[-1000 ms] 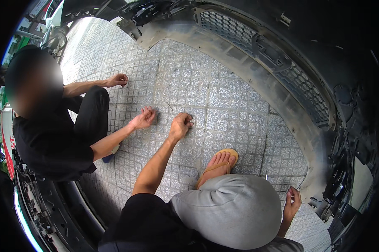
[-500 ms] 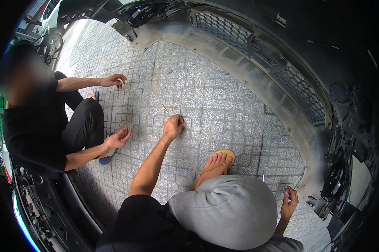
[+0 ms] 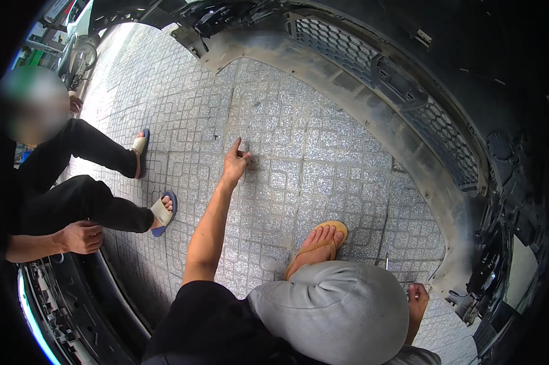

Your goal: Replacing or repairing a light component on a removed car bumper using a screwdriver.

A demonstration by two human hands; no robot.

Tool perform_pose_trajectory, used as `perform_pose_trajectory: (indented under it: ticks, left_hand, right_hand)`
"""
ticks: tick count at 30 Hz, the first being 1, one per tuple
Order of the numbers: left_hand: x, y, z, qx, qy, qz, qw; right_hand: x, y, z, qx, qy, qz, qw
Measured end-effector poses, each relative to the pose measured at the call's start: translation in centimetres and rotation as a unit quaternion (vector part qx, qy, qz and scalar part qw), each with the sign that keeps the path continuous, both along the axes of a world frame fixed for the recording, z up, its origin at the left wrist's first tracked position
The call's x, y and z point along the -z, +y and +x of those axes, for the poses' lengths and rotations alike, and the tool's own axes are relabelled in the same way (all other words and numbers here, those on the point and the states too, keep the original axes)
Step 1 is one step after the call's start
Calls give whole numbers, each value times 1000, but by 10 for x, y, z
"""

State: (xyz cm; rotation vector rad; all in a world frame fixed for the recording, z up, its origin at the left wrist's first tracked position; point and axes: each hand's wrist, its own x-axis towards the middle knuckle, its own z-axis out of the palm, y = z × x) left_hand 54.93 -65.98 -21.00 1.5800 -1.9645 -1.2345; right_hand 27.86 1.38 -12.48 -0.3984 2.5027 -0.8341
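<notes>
My left hand (image 3: 235, 161) reaches over the tiled pavement (image 3: 274, 115), index finger pointing forward and other fingers bent round something I cannot make out. My right hand (image 3: 417, 299), curled beside my grey-clad knee (image 3: 332, 304), is partly hidden; what it holds is unclear. A thin pale rod (image 3: 387, 261) shows just behind that knee. My bare foot in a tan flip-flop (image 3: 317, 243) rests on the pavement between my hands.
A large detached bumper with honeycomb grille (image 3: 335, 42) arcs from behind to the right. At left, a co-worker in black (image 3: 80, 201) sits with a hand (image 3: 83, 237) near the knee. Dark car parts (image 3: 86, 292) lie lower left; a motorbike (image 3: 86, 58) stands behind.
My left hand has moved forward, its index finger now extended; the small metal pin near it no longer shows. The co-worker has shifted back, hands drawn toward the body and both sandals showing.
</notes>
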Motion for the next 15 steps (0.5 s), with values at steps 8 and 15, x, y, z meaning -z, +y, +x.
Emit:
perform_pose_trajectory:
  ticks: [8,15]
  left_hand:
    - [-27,-130,-44,-25,-6,110,994]
    - [-21,-190,-41,-55,-80,104,990]
  right_hand:
    - [78,99,57,-103,-279,247,922]
    - [126,104,67,-134,-355,159,911]
